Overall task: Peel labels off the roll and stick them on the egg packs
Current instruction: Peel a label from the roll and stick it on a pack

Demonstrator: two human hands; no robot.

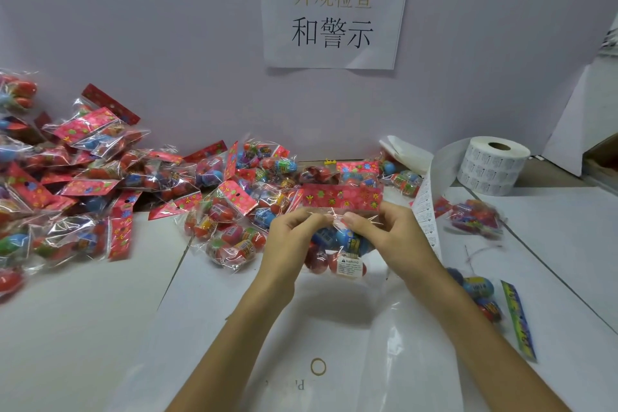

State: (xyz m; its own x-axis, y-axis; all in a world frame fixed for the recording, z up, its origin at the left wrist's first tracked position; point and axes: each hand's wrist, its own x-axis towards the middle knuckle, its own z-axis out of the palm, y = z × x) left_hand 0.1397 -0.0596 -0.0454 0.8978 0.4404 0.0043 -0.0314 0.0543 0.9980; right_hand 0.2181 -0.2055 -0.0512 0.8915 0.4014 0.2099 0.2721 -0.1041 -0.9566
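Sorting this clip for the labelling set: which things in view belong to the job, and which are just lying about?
Belongs to the job:
- held egg pack, warning label already on
- left hand, right hand
- label roll
- piled egg packs

Lying about:
- wall sign
- green-edged pack
- plastic sheet

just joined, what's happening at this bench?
A person is labelling egg packs. Both the left hand and right hand hold one pack above the table; a white warning label is already on it. The label roll stands to the right, its strip trailing forward. A pile of packs lies to the left.
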